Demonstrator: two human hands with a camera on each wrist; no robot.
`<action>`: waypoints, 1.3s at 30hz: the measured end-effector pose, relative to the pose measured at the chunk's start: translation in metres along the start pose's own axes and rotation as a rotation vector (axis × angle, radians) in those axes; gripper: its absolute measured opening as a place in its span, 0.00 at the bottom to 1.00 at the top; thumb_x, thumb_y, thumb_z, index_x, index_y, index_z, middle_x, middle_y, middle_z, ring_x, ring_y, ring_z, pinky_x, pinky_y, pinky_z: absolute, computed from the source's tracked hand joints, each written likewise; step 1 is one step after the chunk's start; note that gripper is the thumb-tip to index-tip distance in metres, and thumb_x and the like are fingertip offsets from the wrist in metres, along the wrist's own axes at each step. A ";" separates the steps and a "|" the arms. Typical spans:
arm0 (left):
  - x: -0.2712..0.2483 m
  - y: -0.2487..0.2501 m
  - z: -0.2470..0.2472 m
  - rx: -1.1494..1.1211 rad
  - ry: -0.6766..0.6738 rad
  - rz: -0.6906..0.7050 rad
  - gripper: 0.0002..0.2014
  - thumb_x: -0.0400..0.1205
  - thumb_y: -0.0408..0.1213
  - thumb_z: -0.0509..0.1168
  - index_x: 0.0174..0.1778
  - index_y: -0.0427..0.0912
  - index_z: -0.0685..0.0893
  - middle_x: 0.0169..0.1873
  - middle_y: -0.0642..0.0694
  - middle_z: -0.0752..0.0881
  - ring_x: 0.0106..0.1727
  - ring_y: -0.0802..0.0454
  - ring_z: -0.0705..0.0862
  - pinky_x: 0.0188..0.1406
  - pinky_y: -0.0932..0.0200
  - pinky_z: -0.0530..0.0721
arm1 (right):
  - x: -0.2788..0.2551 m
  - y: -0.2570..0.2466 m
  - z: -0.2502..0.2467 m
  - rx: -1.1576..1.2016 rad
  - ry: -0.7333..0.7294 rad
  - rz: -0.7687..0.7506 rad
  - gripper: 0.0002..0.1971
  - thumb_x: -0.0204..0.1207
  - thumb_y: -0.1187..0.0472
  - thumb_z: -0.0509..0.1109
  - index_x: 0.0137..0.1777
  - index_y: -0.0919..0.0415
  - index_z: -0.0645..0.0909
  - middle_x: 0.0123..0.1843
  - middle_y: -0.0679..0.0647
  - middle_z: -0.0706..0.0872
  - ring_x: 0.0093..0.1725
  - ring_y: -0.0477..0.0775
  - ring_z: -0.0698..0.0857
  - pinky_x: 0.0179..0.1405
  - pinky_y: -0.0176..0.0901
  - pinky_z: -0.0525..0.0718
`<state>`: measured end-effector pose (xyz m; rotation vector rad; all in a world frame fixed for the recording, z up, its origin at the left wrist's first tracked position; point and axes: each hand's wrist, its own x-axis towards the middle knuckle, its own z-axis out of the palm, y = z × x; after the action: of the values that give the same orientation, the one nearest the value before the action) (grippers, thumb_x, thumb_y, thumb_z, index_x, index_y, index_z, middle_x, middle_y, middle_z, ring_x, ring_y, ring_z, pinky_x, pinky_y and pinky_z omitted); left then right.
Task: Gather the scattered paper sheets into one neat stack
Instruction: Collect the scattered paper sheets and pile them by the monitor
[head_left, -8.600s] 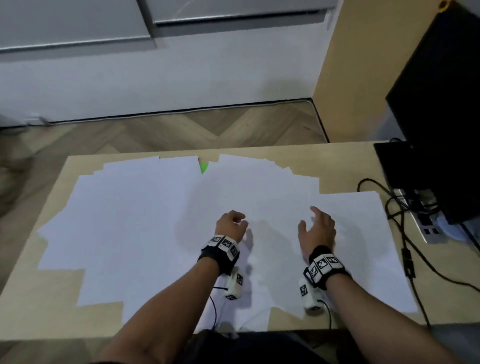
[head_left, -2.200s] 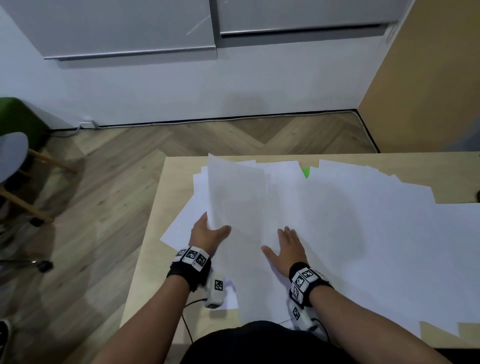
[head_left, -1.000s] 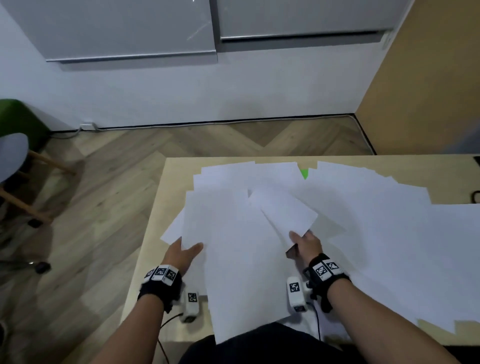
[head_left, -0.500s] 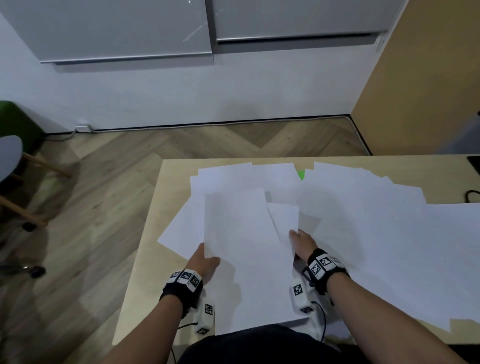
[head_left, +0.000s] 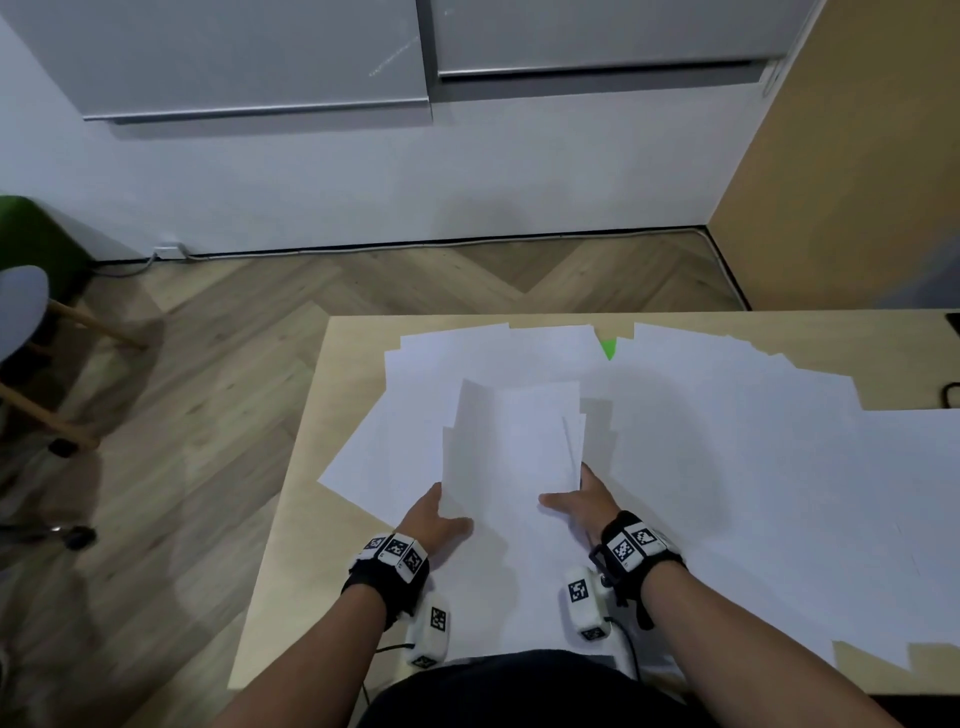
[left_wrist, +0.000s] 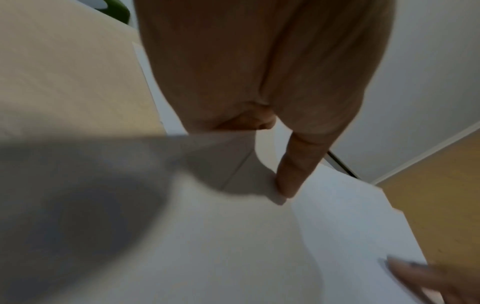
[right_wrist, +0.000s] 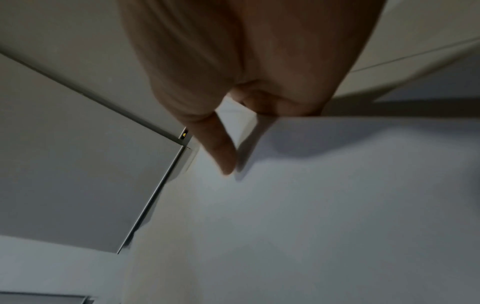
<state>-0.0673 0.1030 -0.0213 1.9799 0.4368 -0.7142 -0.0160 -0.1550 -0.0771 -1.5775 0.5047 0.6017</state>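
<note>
White paper fills your view: you hold a small bundle of sheets (head_left: 511, 447) raised between both hands, above the near left part of the table (head_left: 322, 415). Your left hand (head_left: 434, 519) grips the bundle's lower left edge, thumb (left_wrist: 291, 174) pressed on top of the paper and the other fingers tucked out of sight beneath it. Your right hand (head_left: 584, 501) clamps the lower right edge the same way, thumb (right_wrist: 221, 152) on the upper face, fingers hidden under the sheets. The bundle's edges are not yet squared; a few corners fan out at the top and along the right side. Compared with half a second ago, your hands sit closer together and the loose sheet from your right hand now lies in with the left-hand sheets; a second ago it was still apart and angled off to the right. Under the bundle, more scattered sheets (head_left: 727, 467) spread flat across the table, running off the right of the head view, with a green scrap (head_left: 608, 347) peeking out between them near the far edge. Bare tabletop shows along the left edge and far edge, and the wood floor (head_left: 182, 441) lies open beyond the left side.
</note>
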 end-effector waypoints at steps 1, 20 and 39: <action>0.000 -0.001 -0.001 -0.019 0.008 -0.003 0.28 0.70 0.45 0.74 0.68 0.50 0.78 0.55 0.57 0.88 0.54 0.56 0.87 0.53 0.59 0.84 | -0.008 -0.006 0.000 -0.026 0.027 -0.013 0.38 0.53 0.65 0.86 0.66 0.60 0.78 0.58 0.55 0.89 0.58 0.58 0.88 0.65 0.56 0.83; -0.029 0.093 -0.036 -0.455 0.147 0.374 0.13 0.81 0.25 0.69 0.58 0.43 0.82 0.44 0.55 0.88 0.40 0.67 0.89 0.40 0.67 0.87 | -0.064 -0.091 -0.007 0.101 0.132 -0.341 0.18 0.70 0.78 0.76 0.58 0.67 0.83 0.49 0.55 0.89 0.42 0.48 0.88 0.40 0.32 0.84; -0.062 0.122 -0.051 -0.132 -0.069 0.688 0.10 0.76 0.24 0.70 0.49 0.42 0.88 0.46 0.54 0.91 0.50 0.61 0.87 0.54 0.62 0.83 | -0.086 -0.135 -0.038 0.239 -0.252 -0.513 0.34 0.56 0.74 0.73 0.67 0.70 0.75 0.54 0.61 0.87 0.55 0.59 0.85 0.53 0.48 0.84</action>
<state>-0.0303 0.0879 0.1190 1.8051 -0.2365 -0.3006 0.0080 -0.1831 0.0825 -1.3087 -0.0255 0.3240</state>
